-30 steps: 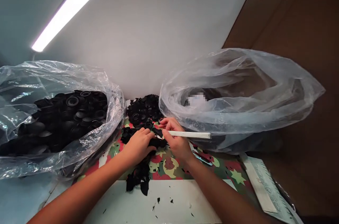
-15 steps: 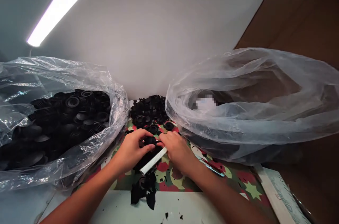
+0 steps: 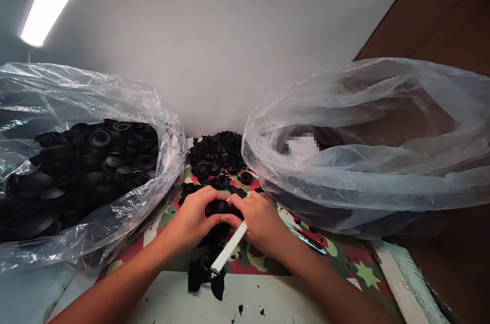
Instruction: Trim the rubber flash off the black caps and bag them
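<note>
My left hand [image 3: 197,212] is curled with thumb and fingers around a round black rubber part [image 3: 220,206]. Closed on a slim tool, my right hand [image 3: 261,217] presses up against the same part. The tool's flat white handle [image 3: 229,248] sticks out toward me, while its working end is hidden by the fingers and the part. Below the hands lie torn black scraps [image 3: 206,280] at the edge of the white work surface [image 3: 172,296]. Just beyond the fingers sit loose black rings [image 3: 222,181].
On the left, a clear plastic bag [image 3: 172,160] holds a heap of ribbed black rubber parts [image 3: 99,160]. Another clear bag [image 3: 344,181] gapes open at right. Black scraps are piled [image 3: 218,150] by the wall. A slim red and light-blue tool [image 3: 308,241] lies beside my right forearm.
The white handle has swung steeper, its free end coming slightly toward me. My hands have drawn closer together around the black part. The whole view has shifted a little.
</note>
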Motion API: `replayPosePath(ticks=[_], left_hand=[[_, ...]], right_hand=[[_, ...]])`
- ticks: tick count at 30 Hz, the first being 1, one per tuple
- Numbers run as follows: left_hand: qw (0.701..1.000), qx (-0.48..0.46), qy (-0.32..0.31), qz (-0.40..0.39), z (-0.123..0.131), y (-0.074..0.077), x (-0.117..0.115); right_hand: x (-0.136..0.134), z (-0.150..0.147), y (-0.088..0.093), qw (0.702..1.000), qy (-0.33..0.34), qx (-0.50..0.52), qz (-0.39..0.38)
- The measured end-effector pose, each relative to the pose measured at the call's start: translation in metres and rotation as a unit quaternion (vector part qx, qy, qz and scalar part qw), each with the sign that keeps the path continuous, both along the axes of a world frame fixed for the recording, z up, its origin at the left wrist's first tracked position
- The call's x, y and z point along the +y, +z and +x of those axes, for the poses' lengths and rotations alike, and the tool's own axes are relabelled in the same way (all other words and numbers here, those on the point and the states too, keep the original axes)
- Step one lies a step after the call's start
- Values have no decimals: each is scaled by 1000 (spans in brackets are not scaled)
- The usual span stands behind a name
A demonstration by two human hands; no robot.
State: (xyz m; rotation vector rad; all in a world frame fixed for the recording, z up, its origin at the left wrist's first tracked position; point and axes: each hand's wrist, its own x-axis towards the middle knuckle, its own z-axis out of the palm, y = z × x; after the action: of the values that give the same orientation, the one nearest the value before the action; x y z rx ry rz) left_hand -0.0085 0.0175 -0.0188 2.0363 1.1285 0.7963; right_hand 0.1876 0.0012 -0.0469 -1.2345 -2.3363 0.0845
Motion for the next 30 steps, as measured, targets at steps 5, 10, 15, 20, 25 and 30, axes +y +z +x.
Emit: replayPosePath(ticks=[5,10,15,20,25,30], left_hand=[[1000,4,-10,-7,-1,10,-2],[994,-100,17,-38,1,23,-7],[969,-215,84,-87,8,23,-15],[905,-325,124,-245,17,17,-17],[853,-379,154,-325,25,13,-16],[833,-409,161,-336,30,13,-20]], right_hand=[[7,7,3,998,66,-15,18],[5,6,14,988,107,113,15],[-7,-4,21,968,86,236,21],[-15,-13,22,958,77,187,204],[-16,-15,20,951,71,133,271],[-14,-16,21,944,66,135,295]])
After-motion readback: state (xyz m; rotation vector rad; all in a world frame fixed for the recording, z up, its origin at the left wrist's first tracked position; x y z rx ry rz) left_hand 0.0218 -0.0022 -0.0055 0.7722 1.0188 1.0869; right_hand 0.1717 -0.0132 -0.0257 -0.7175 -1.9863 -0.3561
